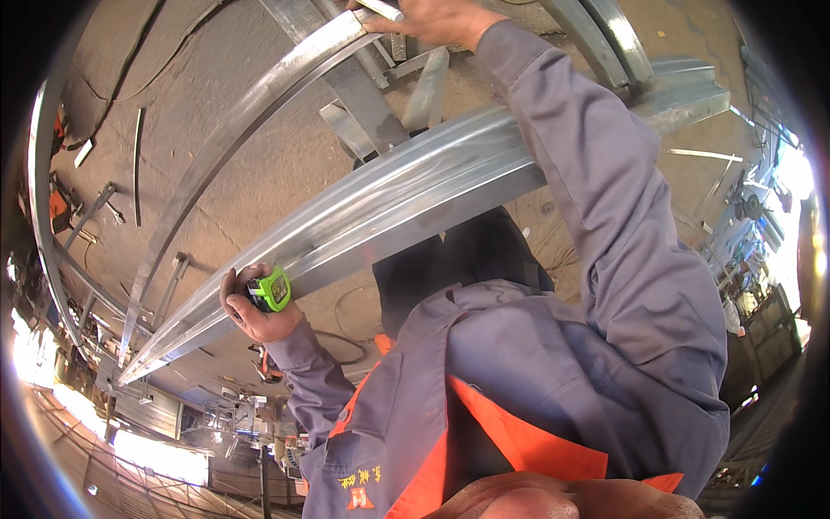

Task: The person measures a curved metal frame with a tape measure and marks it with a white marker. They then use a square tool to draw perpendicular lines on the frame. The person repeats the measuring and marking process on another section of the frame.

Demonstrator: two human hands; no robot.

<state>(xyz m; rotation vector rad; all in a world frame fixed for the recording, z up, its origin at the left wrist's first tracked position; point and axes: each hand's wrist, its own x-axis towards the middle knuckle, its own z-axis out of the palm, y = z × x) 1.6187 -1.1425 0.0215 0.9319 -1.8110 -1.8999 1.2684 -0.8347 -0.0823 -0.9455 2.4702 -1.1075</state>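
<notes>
One broad silver channel beam point(406, 186), lying aslant in front of the body, partly behind the right sleeve point(596, 164). Best left undisturbed, probably: no leaning on the flange, no nudging out of line. One narrower bar point(285, 73) beyond, with its upper end at the right hand. Likely wise to steady that end and sight square across it before any mark.

Two grips in use, both bare hands. Left grip point(264, 322): curled partway, thumb and fingers around a green tape measure point(274, 290), over the left run of the beam; cannot tell whether knuckles rest on metal. Right grip point(441, 22): nearly closed, with hold of a slim white stick point(380, 9), beside the bar's end; finer finger contact lost at the edge of the view. Blade drawn out or not: cannot tell. For a true reading, in judgement: case flat, blade taut and untwisted, eye straight above, stick tip fine and light.

By count, largest down: one channel beam; one narrow bar at the right hand; two curved metal lengths point(628, 43) side by side at upper right; at least two short tube pieces point(426, 86) beyond the beam; one thin dark rod point(138, 164) on the floor point(251, 173); one tape measure; one white stick.
</notes>
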